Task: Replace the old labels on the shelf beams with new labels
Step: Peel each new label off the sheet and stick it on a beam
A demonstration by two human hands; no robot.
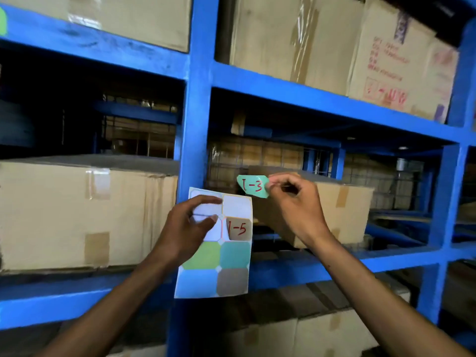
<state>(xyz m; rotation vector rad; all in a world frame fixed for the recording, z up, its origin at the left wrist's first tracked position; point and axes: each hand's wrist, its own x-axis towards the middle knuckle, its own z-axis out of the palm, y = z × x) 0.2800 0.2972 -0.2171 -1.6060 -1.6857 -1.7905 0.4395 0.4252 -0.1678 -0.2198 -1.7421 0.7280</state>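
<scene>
My left hand (185, 228) holds a sheet of sticker labels (231, 256) upright in front of the blue shelf post (197, 104). The sheet has blank white spaces at the top, a brown label marked "1-5" in red, and green, teal, blue and grey labels below. My right hand (296, 202) pinches a green label (253, 186) marked "1-3" in red, held in the air just right of the sheet's top. A blue shelf beam (322, 97) runs above, another blue beam (304, 266) below the hands. A green label (2, 21) sticks on the upper left beam's edge.
Cardboard boxes fill the shelves: a large cardboard box (77, 215) at left, a smaller box (340, 212) behind my right hand, taped boxes (322, 39) on the top level and more below. A second blue post (443, 202) stands at right.
</scene>
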